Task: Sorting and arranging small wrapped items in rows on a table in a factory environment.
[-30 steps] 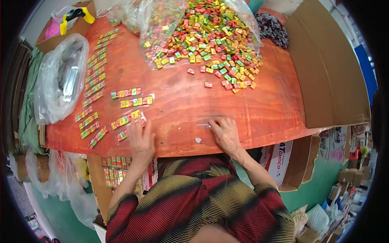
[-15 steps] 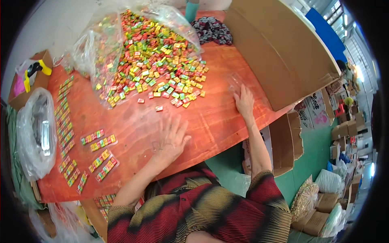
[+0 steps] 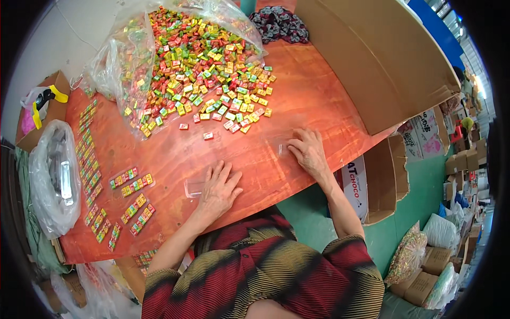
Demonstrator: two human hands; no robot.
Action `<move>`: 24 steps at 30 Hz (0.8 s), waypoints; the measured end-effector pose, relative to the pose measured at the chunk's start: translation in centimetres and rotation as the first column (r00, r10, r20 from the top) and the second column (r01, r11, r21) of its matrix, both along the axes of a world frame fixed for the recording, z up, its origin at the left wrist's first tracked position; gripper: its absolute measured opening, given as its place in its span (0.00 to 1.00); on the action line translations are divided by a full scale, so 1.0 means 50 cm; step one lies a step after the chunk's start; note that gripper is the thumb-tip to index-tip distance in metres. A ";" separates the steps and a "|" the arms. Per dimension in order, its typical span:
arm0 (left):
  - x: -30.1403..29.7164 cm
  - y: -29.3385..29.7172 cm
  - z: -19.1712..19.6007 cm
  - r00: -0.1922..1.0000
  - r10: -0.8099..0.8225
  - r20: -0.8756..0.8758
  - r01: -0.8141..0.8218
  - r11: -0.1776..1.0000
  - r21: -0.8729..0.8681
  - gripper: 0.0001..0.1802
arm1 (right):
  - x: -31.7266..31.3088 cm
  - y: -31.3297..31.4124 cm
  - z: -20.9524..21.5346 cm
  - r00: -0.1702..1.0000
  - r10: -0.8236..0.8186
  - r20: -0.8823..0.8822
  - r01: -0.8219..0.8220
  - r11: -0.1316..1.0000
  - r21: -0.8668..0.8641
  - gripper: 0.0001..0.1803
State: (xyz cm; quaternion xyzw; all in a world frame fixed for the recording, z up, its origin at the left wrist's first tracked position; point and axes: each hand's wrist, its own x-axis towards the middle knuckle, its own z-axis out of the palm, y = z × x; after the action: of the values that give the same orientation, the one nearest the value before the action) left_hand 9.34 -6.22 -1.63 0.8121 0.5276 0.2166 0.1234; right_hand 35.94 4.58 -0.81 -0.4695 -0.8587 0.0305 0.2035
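My left hand lies palm down near the table's front edge, fingers stretched out and holding nothing. Beside its fingers, on the left, is a clear plastic tray, partly hidden by the hand. My right hand rests on the tabletop further right, fingers apart and slightly bent, with another clear plastic piece just left of the fingertips. Whether the fingers touch that piece, I cannot tell. Beyond both hands, a big heap of small wrapped candies in red, yellow and green spills from a clear plastic bag.
Several filled candy strips lie on the left of the reddish table. A bundled clear bag is at the left edge. Patterned cloth lies at the back. A large cardboard box stands on the right, with an open carton below.
My right hand has come left and nearer along the table, with the clear piece shifting likewise. My left hand has moved slightly nearer; a clear tray now shows beside it.
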 end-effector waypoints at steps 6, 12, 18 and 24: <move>-0.009 -0.019 0.020 0.998 0.054 -0.044 -0.055 0.998 -0.008 0.24 | -0.014 0.018 0.011 0.972 0.027 -0.233 -0.007 0.996 0.085 0.09; -0.028 -0.047 -0.010 0.988 0.147 -0.042 -0.145 0.988 0.052 0.27 | -0.095 -0.049 0.001 0.975 0.214 -0.055 -0.210 0.976 0.063 0.17; -0.046 -0.068 -0.012 0.978 0.205 -0.028 -0.204 0.978 0.051 0.29 | -0.039 -0.072 0.026 0.998 -0.046 0.047 0.049 0.998 -0.051 0.22; -0.043 -0.068 -0.017 0.980 0.191 -0.054 -0.186 0.979 0.079 0.29 | 0.026 -0.073 -0.001 0.990 -0.084 0.112 0.086 0.996 -0.013 0.23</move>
State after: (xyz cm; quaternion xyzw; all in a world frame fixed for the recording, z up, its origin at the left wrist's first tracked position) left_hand 7.20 -9.65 -2.50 0.7687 0.5974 0.2215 0.0559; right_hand 37.25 0.90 -0.88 -0.5082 -0.8477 0.0035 0.1521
